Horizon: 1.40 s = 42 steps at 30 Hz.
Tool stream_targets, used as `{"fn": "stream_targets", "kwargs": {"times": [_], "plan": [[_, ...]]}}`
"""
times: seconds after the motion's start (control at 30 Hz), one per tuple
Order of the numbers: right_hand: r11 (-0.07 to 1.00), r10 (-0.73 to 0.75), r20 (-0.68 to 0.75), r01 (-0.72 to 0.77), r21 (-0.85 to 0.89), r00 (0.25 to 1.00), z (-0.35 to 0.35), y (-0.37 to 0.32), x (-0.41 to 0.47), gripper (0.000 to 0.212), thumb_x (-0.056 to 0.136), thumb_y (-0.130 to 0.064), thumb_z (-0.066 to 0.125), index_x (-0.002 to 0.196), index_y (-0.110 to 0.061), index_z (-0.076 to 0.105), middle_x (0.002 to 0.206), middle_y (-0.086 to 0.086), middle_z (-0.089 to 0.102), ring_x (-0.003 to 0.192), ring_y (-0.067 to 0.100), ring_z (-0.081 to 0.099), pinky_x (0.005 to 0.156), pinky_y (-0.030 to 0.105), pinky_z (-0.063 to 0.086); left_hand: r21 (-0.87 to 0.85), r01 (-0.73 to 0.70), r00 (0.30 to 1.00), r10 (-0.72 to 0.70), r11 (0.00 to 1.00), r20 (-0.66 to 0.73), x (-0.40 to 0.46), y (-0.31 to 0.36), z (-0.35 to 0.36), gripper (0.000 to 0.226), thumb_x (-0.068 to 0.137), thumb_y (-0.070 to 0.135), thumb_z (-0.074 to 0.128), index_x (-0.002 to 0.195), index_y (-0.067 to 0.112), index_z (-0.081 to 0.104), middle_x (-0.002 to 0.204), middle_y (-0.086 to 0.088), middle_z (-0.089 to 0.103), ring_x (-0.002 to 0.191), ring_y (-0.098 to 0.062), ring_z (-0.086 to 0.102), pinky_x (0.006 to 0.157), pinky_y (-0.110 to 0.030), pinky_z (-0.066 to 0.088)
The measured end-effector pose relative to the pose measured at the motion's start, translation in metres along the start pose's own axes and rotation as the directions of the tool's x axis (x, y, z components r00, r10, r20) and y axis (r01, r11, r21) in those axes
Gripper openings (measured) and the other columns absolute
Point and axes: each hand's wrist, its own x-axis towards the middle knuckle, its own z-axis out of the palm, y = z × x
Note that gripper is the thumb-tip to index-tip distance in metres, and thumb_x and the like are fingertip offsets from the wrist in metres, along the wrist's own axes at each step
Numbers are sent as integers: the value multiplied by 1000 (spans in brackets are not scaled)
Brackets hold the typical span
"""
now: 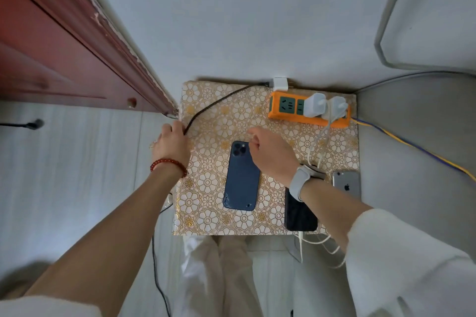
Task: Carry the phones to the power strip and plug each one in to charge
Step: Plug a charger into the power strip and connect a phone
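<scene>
A blue phone [241, 177] lies face down in the middle of a small table with a floral cloth [213, 110]. A black phone [300, 213] lies face up under my right forearm, and a silver phone [346, 184] lies at the table's right edge. An orange power strip [286, 108] at the back right holds two white chargers [315, 104] with white cables. My left hand [172, 143] grips a dark braided cable [206, 108] at the table's left edge; the cable runs to a white charger [280, 84] lying at the back edge. My right hand [270, 150] hovers over the blue phone's top, fingers curled, nothing visible in them.
A red wooden door frame [77, 41] stands to the left. A grey rounded surface [425, 15] fills the upper right. A blue and yellow power cord [412, 147] runs off to the right. White cables [324, 247] hang over the table's front edge. A black cable [157, 278] trails on the floor.
</scene>
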Motion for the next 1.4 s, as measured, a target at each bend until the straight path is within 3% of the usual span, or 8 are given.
{"fn": "stream_targets", "kwargs": {"times": [0.13,0.23,0.4,0.5,0.6,0.77,1.03,1.4], "plan": [[992,-123,-103,119,-39,987,-2,-8,5,49,93,-19,42,139,-19,26,127,10,50,86,28,61,71,44,54,-83,-239,957,220,968,-189,-30,6,-19,19,87,-1,47,104,-1,53,107,-22,51,75,-38,57,62,-40,48],[968,-236,-142,220,-123,961,-2,-21,10,60,91,-26,49,142,-27,18,110,7,54,71,22,60,53,39,54,-177,-479,866,429,860,-257,-59,12,-42,15,87,2,48,96,-2,59,94,-19,60,72,-34,61,54,-38,52],[948,-256,-267,188,-255,929,-15,-23,19,26,93,-33,43,106,-16,59,95,5,65,69,23,59,47,24,34,-162,-670,733,610,724,-302,-84,20,-75,15,87,6,42,95,6,55,83,-16,63,63,-30,63,45,-37,54],[973,-180,-360,111,-202,915,-40,-13,25,20,93,-23,42,101,-14,58,92,7,67,68,23,56,47,24,28,-175,-644,744,556,745,-370,-83,17,-84,17,86,7,45,93,2,59,81,-17,64,61,-29,63,45,-36,54],[981,-148,-401,83,-174,904,-64,-6,28,21,91,-21,42,103,-13,57,100,9,66,88,30,61,62,28,36,-237,-558,810,458,796,-367,-81,13,-83,17,87,7,50,92,-2,63,83,-16,64,65,-30,63,50,-42,54],[972,-145,-404,53,-230,903,-91,13,27,25,92,-18,41,105,-5,57,99,21,66,88,38,60,66,35,42,-316,-496,858,399,809,-325,-80,23,-72,16,87,10,50,94,2,62,86,-12,64,70,-27,61,57,-43,54],[985,150,-377,-169,-18,914,-99,46,35,22,90,-13,45,98,2,58,104,25,63,98,39,55,78,39,44,-362,-416,895,306,834,-325,-53,62,-65,17,90,16,48,98,8,61,99,-9,63,78,-29,60,66,-44,52],[988,149,-368,-156,10,918,-98,52,36,20,91,-13,44,94,3,57,99,23,68,97,39,57,79,40,47,-359,-372,914,270,856,-305,-44,76,-59,18,90,17,47,100,8,60,102,-9,62,79,-29,60,67,-43,52]]}}
